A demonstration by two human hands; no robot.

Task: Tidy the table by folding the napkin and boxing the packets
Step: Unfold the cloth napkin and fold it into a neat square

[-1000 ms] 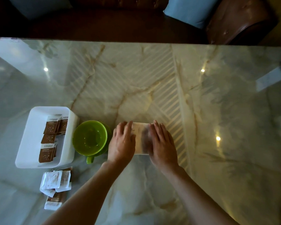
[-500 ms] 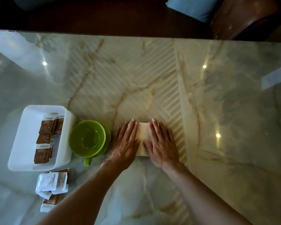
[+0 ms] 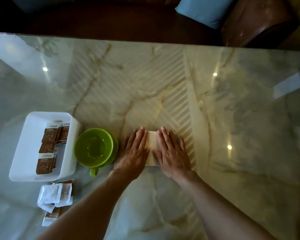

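A folded pale napkin (image 3: 152,144) lies on the marble table (image 3: 163,84), pressed flat under both hands. My left hand (image 3: 133,153) rests palm down on its left part, fingers straight and together. My right hand (image 3: 171,153) lies flat on its right part; only a narrow strip of napkin shows between them. At the left stands a white box (image 3: 26,135) holding several brown packets (image 3: 49,134). In front of the box a loose pile of white and brown packets (image 3: 55,196) lies on the table.
A green cup on a green saucer (image 3: 93,146) stands between the box and my left hand, handle toward me. Beyond the table's far edge are a brown leather seat (image 3: 256,21) and a blue cushion (image 3: 204,11).
Both hands have flattened onto the napkin and slid closer together, hiding more of it. The view shifted slightly.
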